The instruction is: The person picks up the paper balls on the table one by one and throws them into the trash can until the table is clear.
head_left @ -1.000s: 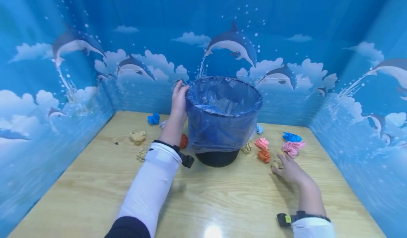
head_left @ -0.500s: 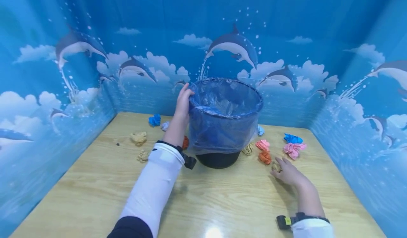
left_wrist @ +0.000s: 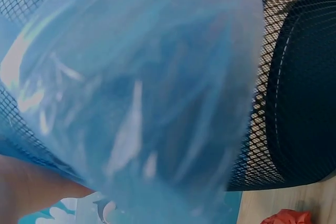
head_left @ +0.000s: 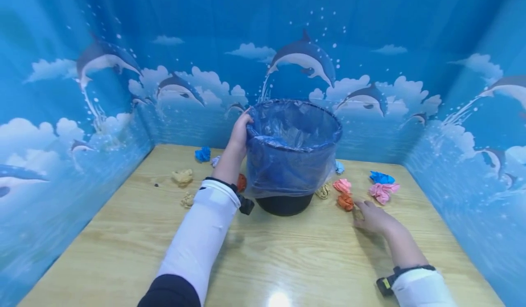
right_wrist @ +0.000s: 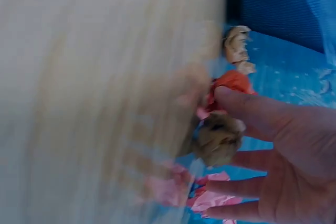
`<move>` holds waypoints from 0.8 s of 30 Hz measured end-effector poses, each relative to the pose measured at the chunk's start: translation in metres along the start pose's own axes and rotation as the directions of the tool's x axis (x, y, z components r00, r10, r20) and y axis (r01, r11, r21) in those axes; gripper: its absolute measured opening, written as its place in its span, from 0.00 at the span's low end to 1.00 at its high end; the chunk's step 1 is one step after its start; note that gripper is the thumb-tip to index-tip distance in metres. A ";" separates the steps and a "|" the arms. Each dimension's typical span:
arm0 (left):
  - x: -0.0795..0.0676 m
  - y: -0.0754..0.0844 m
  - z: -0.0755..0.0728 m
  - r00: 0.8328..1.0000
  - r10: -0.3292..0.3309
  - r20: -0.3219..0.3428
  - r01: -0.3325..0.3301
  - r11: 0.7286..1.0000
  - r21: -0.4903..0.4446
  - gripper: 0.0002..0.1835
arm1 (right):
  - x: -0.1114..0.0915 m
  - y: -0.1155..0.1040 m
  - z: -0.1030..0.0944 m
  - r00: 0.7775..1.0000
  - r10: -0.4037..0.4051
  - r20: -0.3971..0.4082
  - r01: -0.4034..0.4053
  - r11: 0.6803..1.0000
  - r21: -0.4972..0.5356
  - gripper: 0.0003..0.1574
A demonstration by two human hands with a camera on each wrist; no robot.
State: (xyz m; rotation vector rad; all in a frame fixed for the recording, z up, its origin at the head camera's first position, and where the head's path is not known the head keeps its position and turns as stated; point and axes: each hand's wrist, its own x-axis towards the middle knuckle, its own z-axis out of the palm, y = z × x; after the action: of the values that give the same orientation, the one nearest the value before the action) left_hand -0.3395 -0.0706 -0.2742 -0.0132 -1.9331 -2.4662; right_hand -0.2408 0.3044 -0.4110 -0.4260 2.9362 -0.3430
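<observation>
A black mesh bin (head_left: 284, 205) stands on the table, lined with a translucent blue plastic bag (head_left: 289, 172) folded over its rim. My left hand (head_left: 239, 133) grips the rim at its left side; in the left wrist view the bag covers most of the mesh and only part of the hand (left_wrist: 34, 190) shows. At the right, my right hand (head_left: 374, 218) holds a crumpled tan paper ball (right_wrist: 218, 139) between thumb and fingers, close to the table. Just beyond it lie an orange paper ball (head_left: 345, 202) and a pink one (head_left: 342, 186).
Right of the bin are a larger pink paper ball (head_left: 383, 192), a blue one (head_left: 381, 177) and a tan one (head_left: 323, 191). Left of it lie tan (head_left: 182, 177), blue (head_left: 202, 154) and rust-red (head_left: 241, 182) balls. A dolphin-print curtain (head_left: 197, 47) encloses the table (head_left: 123, 252).
My right hand has closed in on the tan paper ball, shifting slightly left toward the orange ball. My left hand stays at the bin's rim. The head view has shifted a little.
</observation>
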 end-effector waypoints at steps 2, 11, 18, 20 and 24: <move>0.001 0.000 0.001 1.000 0.003 0.001 -0.003 1.000 -0.001 0.36 | 0.000 0.005 0.000 1.000 -0.012 -0.007 0.011 1.000 -0.016 0.43; 0.000 -0.002 0.000 0.999 -0.024 -0.041 0.025 1.000 0.016 0.32 | 0.005 0.016 0.002 0.998 -0.062 0.026 0.062 0.998 -0.002 0.39; -0.001 -0.003 0.000 0.998 -0.035 -0.056 0.036 0.999 0.017 0.34 | 0.004 0.013 0.002 0.998 -0.063 0.024 0.063 0.998 0.005 0.34; 0.000 -0.002 0.001 0.998 -0.039 -0.053 0.039 0.999 0.008 0.35 | 0.004 0.013 0.002 0.998 -0.063 0.019 0.063 0.998 0.002 0.34; 0.002 0.002 0.003 0.998 -0.041 -0.055 0.041 0.999 -0.005 0.32 | 0.005 0.013 0.001 0.997 -0.073 0.005 0.073 0.997 -0.001 0.34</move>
State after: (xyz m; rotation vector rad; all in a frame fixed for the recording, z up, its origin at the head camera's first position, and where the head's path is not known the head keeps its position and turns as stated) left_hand -0.3413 -0.0682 -0.2720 0.0944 -1.9254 -2.4678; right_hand -0.2485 0.3154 -0.4158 -0.5351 2.9209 -0.3493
